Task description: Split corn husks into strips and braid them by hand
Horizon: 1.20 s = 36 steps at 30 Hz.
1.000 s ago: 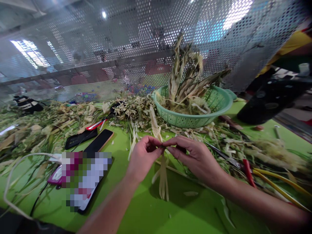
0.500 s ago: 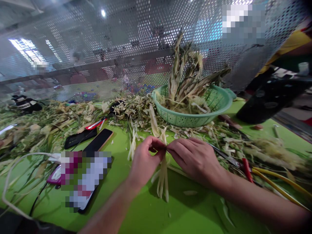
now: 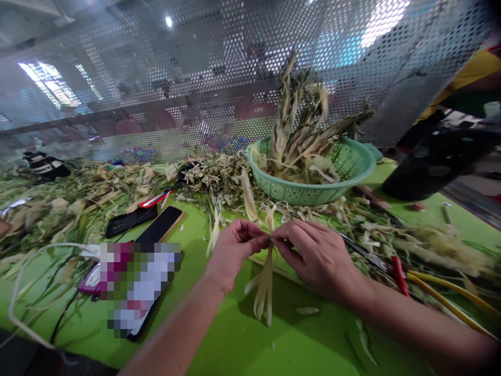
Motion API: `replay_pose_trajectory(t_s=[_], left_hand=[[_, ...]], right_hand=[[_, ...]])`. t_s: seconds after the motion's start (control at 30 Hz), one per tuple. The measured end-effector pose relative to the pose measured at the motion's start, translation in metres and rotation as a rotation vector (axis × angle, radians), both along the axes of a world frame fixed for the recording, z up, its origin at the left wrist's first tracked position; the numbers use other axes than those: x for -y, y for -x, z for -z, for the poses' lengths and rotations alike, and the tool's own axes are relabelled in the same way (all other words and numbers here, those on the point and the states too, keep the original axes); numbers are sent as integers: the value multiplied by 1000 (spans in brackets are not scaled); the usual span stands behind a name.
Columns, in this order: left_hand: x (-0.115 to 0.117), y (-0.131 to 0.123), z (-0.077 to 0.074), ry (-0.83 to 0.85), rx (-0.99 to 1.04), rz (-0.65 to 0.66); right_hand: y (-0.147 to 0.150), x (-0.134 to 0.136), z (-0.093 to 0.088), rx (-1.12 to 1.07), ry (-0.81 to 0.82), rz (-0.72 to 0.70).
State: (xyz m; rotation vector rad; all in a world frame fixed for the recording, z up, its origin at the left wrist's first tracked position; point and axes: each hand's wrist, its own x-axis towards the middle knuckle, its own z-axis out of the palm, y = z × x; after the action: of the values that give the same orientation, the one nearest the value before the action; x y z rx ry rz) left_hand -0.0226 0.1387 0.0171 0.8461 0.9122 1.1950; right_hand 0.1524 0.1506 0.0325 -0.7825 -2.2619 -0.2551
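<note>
Left hand [image 3: 237,253] and right hand [image 3: 317,256] meet fingertip to fingertip, both pinching pale husk bundle [image 3: 265,287] at its middle. Loose strips splay toward near side; short end sticks up on far side. Bundle over green table [image 3: 219,339], near center. Just beyond: single husk piece [image 3: 248,198], then green basket [image 3: 305,194] with dried husks [image 3: 279,130]. Left: phone [image 3: 160,228]. Right: red handle [image 3: 399,275], yellow handles [image 3: 450,292]. Far: perforated screen [image 3: 188,89].

The left hand [image 3: 237,250] and right hand [image 3: 317,256] are pinching pale husk strips [image 3: 266,277] above the worktop [image 3: 219,339]; a green basket [image 3: 303,194] is holding dried husks [image 3: 279,137].
</note>
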Motion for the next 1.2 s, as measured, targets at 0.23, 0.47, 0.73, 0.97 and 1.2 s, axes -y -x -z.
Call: replay_pose_trajectory(t_s=[0.23,0.47,0.73,0.97,1.2], left_hand=[[0,2,-1,17,11,14],[1,0,-5,-29,-69,-46],[-1,6,-6,-161,-278,-56],[-2,11,-12,-243,-532,-125],[-4,16,-12,-293,-668,-152]], right_hand=[[0,0,2,-54,89,-25],[4,1,0,-230,487,-36],[2,-11,1,-410,1035,-19],[-4,-17,-1,-647,1241,-121],[-13,-30,-2,-480,937,6]])
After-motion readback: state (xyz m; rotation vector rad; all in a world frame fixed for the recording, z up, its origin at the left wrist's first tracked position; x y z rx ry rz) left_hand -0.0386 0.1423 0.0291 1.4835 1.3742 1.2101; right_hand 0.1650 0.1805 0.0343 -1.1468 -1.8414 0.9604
